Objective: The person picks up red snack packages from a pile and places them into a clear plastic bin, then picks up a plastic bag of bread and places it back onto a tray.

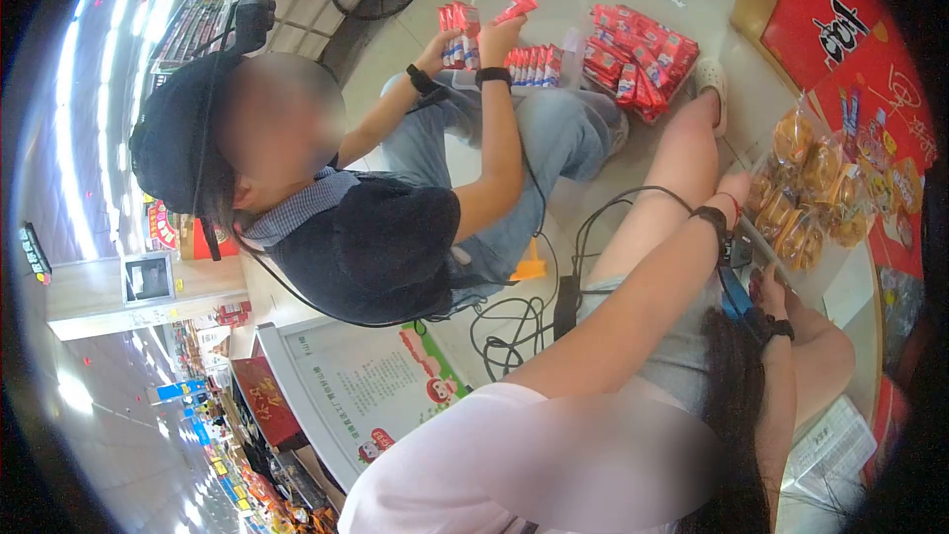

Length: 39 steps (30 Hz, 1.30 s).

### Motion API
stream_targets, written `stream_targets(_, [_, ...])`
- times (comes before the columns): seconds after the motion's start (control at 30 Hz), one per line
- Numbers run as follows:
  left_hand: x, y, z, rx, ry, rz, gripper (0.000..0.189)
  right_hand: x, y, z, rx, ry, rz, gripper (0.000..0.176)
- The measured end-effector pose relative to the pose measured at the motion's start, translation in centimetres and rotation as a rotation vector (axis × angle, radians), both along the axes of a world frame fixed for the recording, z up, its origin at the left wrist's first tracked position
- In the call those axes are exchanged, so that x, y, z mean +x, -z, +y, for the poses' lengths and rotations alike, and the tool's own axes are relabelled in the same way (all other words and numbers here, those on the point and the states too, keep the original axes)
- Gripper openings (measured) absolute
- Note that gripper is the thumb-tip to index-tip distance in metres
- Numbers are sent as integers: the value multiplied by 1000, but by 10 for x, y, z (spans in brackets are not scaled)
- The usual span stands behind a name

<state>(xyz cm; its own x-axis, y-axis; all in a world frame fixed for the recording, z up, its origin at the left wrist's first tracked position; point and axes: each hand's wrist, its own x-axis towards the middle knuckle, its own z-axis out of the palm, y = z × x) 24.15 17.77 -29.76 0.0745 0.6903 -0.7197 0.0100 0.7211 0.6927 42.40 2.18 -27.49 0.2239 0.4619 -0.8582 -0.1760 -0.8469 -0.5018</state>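
My left hand (734,188), with a black band and red bracelet at its wrist, is beside clear bags of golden-brown snacks (806,188). Its fingers are too small and foreshortened to read. Lower down, my right hand (767,289) is curled near the edge under those bags; what it grips, if anything, is hidden. A blue strap-like piece (736,299) and a small black device (734,253) lie close to both wrists. Across from me, a co-worker in a dark cap holds red stick packets (514,7) over a clear plastic bin (554,5) containing more of them.
A container heaped with red packets (643,54) stands by my outstretched foot (710,89). Black cables (509,331) coil on the floor near a white printed board (371,386). Red printed packaging (840,30) is at the upper right, and a clear package (830,445) lies lower right.
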Motion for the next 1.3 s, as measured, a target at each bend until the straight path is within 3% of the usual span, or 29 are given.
stream_targets(0.07, [6, 23, 5, 37, 41, 37, 29, -6, -10, 0, 18, 19, -29, 57])
stream_targets(0.17, [5, 10, 3, 60, 47, 46, 32, -3, -7, -1, 13, 12, -6, 59])
stream_targets(0.33, [-14, -57, -13, 19, -109, -96, 33, 5, 8, -2, -1, 21, 27, 59])
stream_targets(0.47, [-22, -85, -15, -200, -178, -137, 34, 4, 8, -2, 15, 16, 22, 59])
stream_targets(0.7, [-18, -57, -12, -24, -42, -59, 36, -4, -6, -2, 37, 108, 43, 56])
stream_targets(0.9, [-21, -34, -11, 271, 137, 104, 34, 12, 18, -7, 24, 176, 117, 54])
stream_targets(0.93, [-17, -39, -12, 29, 7, -24, 32, 12, 16, -9, 61, 165, 130, 54])
stream_targets(0.97, [-25, -99, -20, -209, -159, -122, 30, 7, 13, -12, 102, 159, 141, 54])
stream_targets(1.03, [-27, -102, -20, -117, -48, -83, 24, 1, 4, -10, 108, 264, 122, 54])
stream_targets(1.07, [-31, -105, -21, 22, 112, -4, 23, 29, 50, -15, 42, 239, 307, 42])
stream_targets(1.13, [-44, -135, -27, 541, 746, 552, 29, 28, 42, -18, 36, 95, 196, 51])
stream_targets(1.17, [-42, -124, -27, 420, 604, 366, 26, 13, 6, -17, 13, 98, 92, 51])
stream_targets(1.2, [-38, -121, -27, 161, 348, 103, 23, 20, 15, -17, -40, 309, 314, 48])
stream_targets(1.23, [-35, -120, -27, -65, 127, -62, 20, 21, 15, -21, -36, 451, 324, 45])
stream_targets(1.3, [-34, -121, -28, -225, -12, -114, 18, 18, 13, -21, -94, 786, 309, 49])
